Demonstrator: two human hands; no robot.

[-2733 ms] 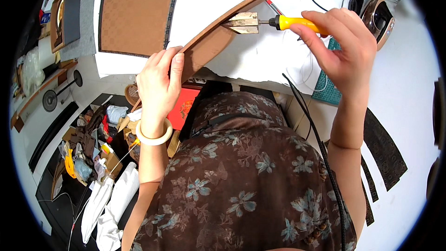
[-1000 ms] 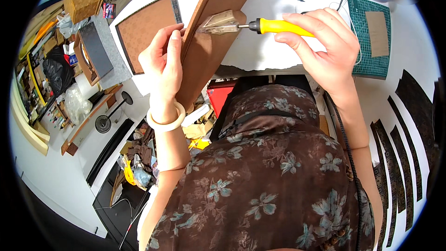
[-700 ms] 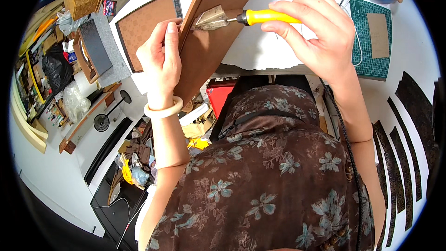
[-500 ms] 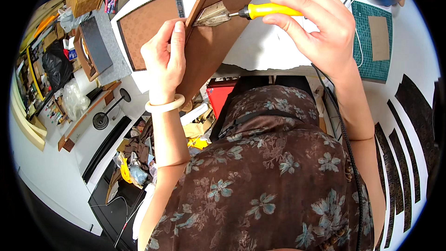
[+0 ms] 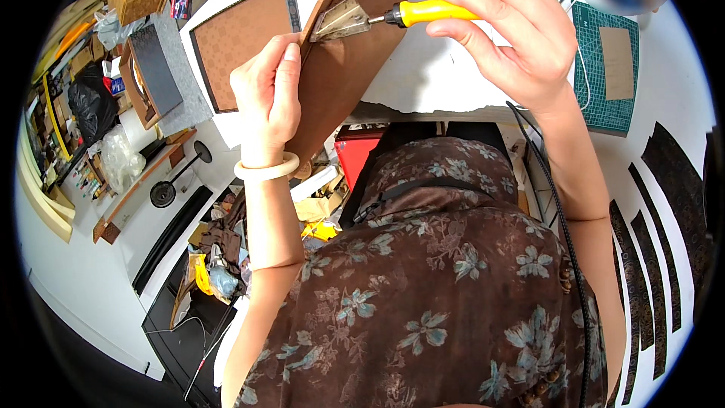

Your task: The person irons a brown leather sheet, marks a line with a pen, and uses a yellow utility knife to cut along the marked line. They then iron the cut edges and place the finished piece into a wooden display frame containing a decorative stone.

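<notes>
A brown leather-like panel [image 5: 362, 30] stands tilted over the white table's front edge. My left hand [image 5: 269, 87], with a pale bangle at the wrist, pinches the panel's left edge between thumb and fingers. In my right hand [image 5: 522, 34] is a yellow-handled spatula [image 5: 438, 11], held between thumb and fingertips. Its black collar and thin shaft lead to a flat, trowel-shaped metal blade [image 5: 341, 20]. The blade lies against the panel's inner face near that left edge, just above my left fingertips.
Left on the white table [image 5: 423, 79] lies another brown panel with a dark border [image 5: 245, 49]. A green cutting mat [image 5: 604, 98] carrying a tan piece [image 5: 616, 63] is on the right, beyond a white cable. A black cord [image 5: 547, 174] hangs beside my right forearm. Dark strips [image 5: 657, 257] lie lower right.
The spatula and my right hand have shifted slightly left, and the blade has tilted a little against the panel. My left hand keeps its hold at nearly the same place.
</notes>
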